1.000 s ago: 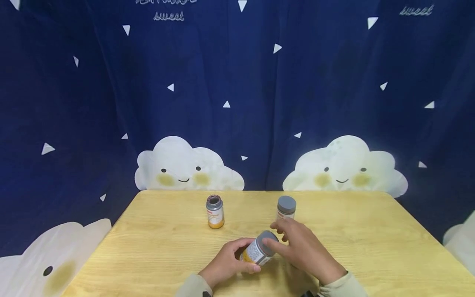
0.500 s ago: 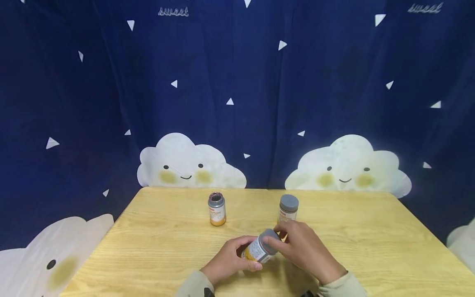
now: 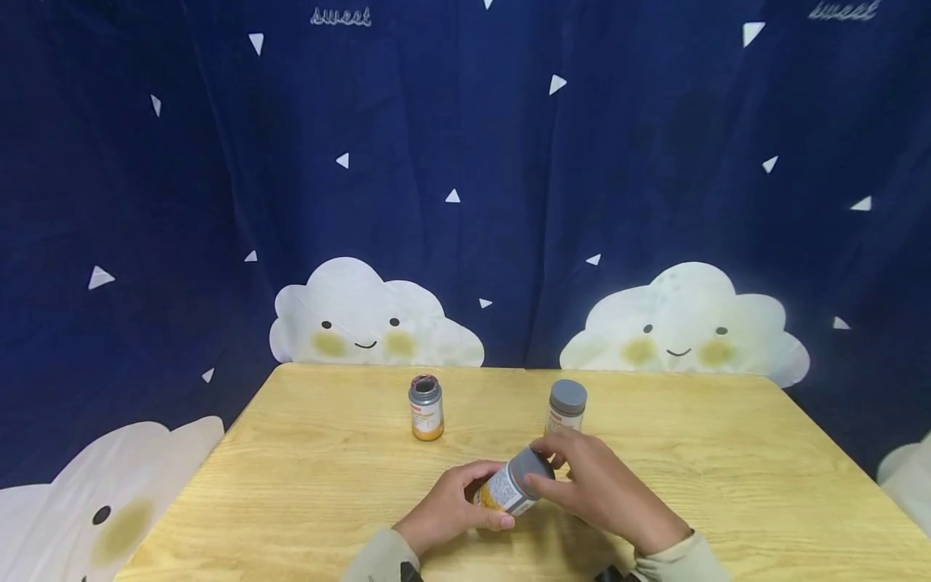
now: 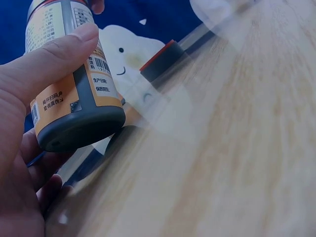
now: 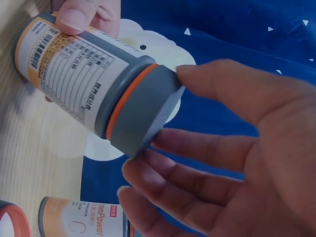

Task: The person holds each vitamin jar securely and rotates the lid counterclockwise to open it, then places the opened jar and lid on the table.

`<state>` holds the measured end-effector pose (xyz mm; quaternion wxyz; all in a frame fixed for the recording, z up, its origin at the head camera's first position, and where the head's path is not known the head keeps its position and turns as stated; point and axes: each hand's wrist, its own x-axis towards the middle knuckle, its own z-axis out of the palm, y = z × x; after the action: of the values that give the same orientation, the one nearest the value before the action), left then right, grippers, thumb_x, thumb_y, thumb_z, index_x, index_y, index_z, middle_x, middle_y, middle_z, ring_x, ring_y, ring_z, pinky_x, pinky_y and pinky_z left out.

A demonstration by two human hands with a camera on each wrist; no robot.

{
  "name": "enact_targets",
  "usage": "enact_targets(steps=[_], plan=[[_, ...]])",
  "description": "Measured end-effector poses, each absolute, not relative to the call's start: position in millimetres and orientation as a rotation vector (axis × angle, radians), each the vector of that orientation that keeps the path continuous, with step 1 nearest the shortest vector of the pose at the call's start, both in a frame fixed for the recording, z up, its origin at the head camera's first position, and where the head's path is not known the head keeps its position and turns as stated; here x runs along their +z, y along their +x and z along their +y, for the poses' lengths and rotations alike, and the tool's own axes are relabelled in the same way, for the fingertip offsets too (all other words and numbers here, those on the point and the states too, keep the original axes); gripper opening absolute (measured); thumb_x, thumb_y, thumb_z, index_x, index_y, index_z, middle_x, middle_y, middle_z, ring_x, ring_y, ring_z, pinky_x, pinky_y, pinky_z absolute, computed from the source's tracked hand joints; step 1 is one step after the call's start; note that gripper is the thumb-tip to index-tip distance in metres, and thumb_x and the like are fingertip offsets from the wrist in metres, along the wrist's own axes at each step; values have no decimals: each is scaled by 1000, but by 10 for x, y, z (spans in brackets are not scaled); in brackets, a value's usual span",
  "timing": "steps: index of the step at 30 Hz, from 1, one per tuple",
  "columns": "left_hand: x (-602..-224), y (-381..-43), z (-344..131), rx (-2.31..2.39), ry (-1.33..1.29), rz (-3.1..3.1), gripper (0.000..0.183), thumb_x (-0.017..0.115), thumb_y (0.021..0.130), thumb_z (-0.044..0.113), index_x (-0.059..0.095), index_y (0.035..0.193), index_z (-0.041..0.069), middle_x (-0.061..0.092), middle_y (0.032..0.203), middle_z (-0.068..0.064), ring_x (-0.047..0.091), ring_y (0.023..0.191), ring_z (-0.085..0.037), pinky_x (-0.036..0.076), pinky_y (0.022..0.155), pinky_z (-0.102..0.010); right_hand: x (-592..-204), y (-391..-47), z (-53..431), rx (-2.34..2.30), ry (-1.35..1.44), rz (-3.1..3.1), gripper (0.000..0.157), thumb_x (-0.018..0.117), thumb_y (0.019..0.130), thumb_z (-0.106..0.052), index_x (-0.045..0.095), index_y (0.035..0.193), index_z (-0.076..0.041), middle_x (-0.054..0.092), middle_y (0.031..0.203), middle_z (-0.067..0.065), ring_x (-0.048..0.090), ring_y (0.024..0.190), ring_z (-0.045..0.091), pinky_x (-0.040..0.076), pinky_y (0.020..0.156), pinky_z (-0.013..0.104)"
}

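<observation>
My left hand (image 3: 454,508) grips a grey supplement bottle (image 3: 502,491) with a white and orange label, thumb along its side. The bottle is tilted, its capped end up toward the right, above the table. On its grey cap (image 5: 143,111), which has an orange ring below it, my right hand (image 3: 592,489) has its thumb at one edge and its fingers at the opposite edge. Behind the right hand stands a second capped bottle (image 3: 566,404), its lower part hidden. An uncapped bottle (image 3: 427,411) stands farther back on the left.
A loose grey cap (image 4: 163,61) with an orange-red rim lies on the wooden table (image 3: 305,461); the right hand covers that spot in the head view. Behind the table hangs a dark blue curtain (image 3: 407,145) printed with clouds and triangles.
My right fingers have closed in on the cap, and the thumb has shifted along its edge. The left hand still holds the bottle at the same tilt. The head view has shifted slightly.
</observation>
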<state>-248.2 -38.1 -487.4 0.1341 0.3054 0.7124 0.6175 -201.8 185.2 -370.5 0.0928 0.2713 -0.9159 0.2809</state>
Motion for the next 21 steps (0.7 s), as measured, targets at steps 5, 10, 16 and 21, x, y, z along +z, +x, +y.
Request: enact_targets(steps=[5,10,16,21], plan=[[-4873,-2483,-382,1786,877,2051,55,81,79,22,59,129,23,63,118,3,62,101,-16,50,87,-29,-3693,-1990,1861,835,848,-2718,35,75,84,-26,66,112,-9,66,107,1,62,91,20,52,69,30],[-4851,-2488,-375,1782,866,2053,54,81,79,22,60,129,24,63,118,3,62,101,-16,50,87,-28,-3679,-1987,1875,804,930,-2685,36,75,81,-14,65,115,-9,65,111,0,63,96,20,54,78,35],[-4874,-2482,-379,1797,875,2045,54,81,79,20,60,128,24,63,119,3,62,101,-16,50,87,-28,-3696,-1980,1900,779,1049,-2598,43,78,75,-1,64,115,-11,65,111,-2,62,99,19,53,78,33],[-4883,-2488,-376,1796,882,2035,54,81,79,21,60,129,23,63,118,2,62,101,-16,51,86,-28,-3692,-1972,1904,748,1047,-2583,39,78,79,-10,63,115,-13,64,112,-2,62,100,19,52,83,36]])
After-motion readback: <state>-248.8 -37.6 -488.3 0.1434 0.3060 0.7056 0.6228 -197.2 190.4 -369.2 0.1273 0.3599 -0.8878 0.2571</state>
